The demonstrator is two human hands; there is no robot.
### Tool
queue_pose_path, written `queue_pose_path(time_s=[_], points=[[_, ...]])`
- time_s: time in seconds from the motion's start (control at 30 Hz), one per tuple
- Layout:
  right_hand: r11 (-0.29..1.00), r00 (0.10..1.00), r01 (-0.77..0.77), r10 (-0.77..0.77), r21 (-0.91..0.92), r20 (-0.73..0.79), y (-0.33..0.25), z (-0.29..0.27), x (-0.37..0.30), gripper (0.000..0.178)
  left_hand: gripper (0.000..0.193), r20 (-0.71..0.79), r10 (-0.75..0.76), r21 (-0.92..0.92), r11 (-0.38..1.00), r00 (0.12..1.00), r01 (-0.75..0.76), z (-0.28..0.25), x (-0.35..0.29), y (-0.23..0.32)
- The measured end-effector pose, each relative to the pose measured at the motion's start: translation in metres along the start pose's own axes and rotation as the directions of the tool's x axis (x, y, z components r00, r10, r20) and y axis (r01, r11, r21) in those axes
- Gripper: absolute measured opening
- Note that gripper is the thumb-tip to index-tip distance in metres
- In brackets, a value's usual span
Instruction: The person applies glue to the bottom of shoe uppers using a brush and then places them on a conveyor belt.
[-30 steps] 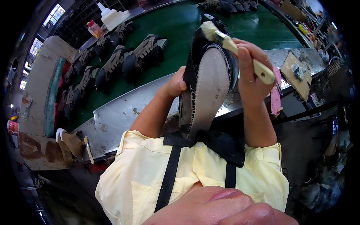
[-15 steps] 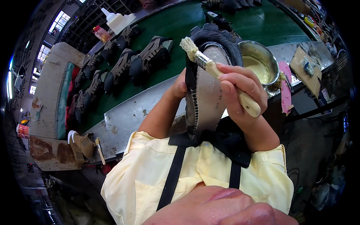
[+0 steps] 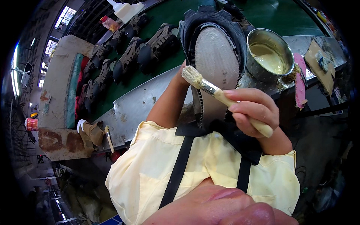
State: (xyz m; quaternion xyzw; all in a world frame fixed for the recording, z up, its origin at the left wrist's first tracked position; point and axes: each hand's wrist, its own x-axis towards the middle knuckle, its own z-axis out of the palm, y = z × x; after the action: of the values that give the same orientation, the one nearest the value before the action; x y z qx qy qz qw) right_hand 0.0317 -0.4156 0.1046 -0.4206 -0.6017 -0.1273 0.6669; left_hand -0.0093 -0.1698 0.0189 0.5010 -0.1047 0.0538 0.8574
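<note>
My right hand (image 3: 257,112) grips the pale wooden handle of a paintbrush (image 3: 221,96). Whitish paste clots the brush's bristles, which point up and left, close to the left edge of a shoe (image 3: 217,52). That shoe is tilted with its pale, stitched underside toward me, and a dark scalloped rubber edge surrounds its toe. My left hand (image 3: 182,71) holds the shoe from its left side; most of its fingers are hidden behind it. Just right of the shoe stands a metal pot (image 3: 270,54) of creamy yellowish paste.
Several grey-brown shoes (image 3: 159,45) lie on the green table (image 3: 165,15). Along its near edge runs a stained metal ledge (image 3: 131,101). Another brush (image 3: 109,138) lies by a tan shoe piece (image 3: 90,135) at left. To the right are a pink strip (image 3: 300,80) and cardboard (image 3: 318,65).
The shoe has tipped, showing more of its pale underside. The brush has moved down and slightly right with my right hand, and its bristles sit lower. The whole view has shifted a little.
</note>
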Motion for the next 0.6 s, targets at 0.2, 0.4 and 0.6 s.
queue_pose_path(time_s=[0.2,0.4,0.6], points=[[0.998,0.964,-0.008,0.024,0.064,-0.264,0.017,-0.018,0.016,0.013,0.108,0.025,0.033,-0.044,0.999,0.999,-0.031,0.054,0.008,0.022],[0.994,0.982,0.038,-0.018,0.105,-0.186,0.033,-0.022,0.045,0.009,0.123,0.030,-0.057,0.071,0.996,0.998,0.055,0.075,0.024,0.026],[0.959,0.963,0.130,-0.183,-0.253,-0.200,0.060,-0.026,0.072,0.009,0.124,0.070,0.026,0.160,0.987,0.997,-0.036,0.094,0.030,0.036]])
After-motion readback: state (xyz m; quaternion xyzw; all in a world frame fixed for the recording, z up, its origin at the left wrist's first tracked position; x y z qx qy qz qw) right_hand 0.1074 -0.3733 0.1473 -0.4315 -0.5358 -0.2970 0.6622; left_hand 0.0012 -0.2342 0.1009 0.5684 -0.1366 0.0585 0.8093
